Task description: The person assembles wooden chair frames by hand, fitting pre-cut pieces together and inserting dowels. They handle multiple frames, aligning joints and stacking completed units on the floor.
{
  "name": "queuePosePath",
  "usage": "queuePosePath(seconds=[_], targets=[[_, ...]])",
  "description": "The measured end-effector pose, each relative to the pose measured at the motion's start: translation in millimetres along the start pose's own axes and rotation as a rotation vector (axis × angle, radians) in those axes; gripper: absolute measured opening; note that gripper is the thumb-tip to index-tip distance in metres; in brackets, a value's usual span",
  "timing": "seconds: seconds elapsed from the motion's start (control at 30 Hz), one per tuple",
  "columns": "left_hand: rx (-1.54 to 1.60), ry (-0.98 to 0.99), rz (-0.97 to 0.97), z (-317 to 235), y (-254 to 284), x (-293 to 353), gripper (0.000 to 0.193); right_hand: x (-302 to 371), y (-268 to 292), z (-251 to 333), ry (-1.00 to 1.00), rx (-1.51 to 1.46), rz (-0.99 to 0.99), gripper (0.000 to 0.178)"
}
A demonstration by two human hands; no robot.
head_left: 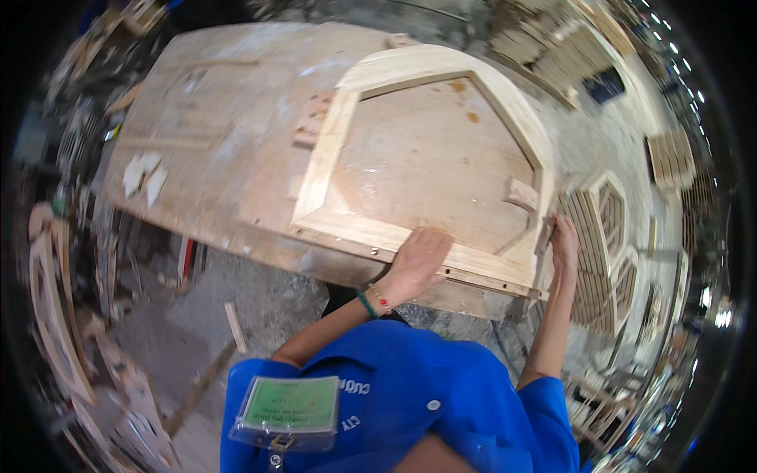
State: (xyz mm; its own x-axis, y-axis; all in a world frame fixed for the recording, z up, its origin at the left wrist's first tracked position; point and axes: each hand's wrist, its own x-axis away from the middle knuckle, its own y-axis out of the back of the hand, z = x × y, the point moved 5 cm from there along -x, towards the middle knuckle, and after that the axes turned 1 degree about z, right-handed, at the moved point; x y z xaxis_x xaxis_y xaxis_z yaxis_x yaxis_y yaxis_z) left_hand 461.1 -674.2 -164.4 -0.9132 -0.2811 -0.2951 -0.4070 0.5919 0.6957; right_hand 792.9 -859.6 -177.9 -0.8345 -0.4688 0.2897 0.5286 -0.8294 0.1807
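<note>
Frame [430, 158], wooden, arched top, lying flat on a plywood workbench [213, 134]. Left hand [418, 264] rests open, palm down, on its bottom rail; right hand [563, 244] touches its lower right corner, grip not discernible. Similar slatted frames [603, 229] stacked just beyond.

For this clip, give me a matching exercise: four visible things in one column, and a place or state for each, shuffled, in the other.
Things:
1. left hand
2. right hand
3. arched wooden frame
4. green badge holder

Places or states:
A. hangs on the blue shirt, lower edge of view
B. flat on the frame's bottom rail
C. at the frame's right corner
D. lies on the plywood workbench

Pairs: 1-B, 2-C, 3-D, 4-A
</note>
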Motion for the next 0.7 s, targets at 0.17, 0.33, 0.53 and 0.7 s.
queuePosePath(seconds=[0.17,0.33,0.53,0.7], targets=[[-0.061,0.002,0.006,-7,-4,-1,0.071,29,12,9,0.114,-0.234,-0.159,0.019],[-0.225,0.046,-0.01,-19,-21,5,0.077,57,25,5,0.192,-0.021,-0.301,0.027],[-0.307,0.044,-0.036,-15,-29,-4,0.081,27,4,18,0.512,0.6,-0.47,0.022],[-0.34,0.014,-0.074,-12,-35,1,0.08,-3,-9,21,0.492,0.664,-0.578,0.017]])
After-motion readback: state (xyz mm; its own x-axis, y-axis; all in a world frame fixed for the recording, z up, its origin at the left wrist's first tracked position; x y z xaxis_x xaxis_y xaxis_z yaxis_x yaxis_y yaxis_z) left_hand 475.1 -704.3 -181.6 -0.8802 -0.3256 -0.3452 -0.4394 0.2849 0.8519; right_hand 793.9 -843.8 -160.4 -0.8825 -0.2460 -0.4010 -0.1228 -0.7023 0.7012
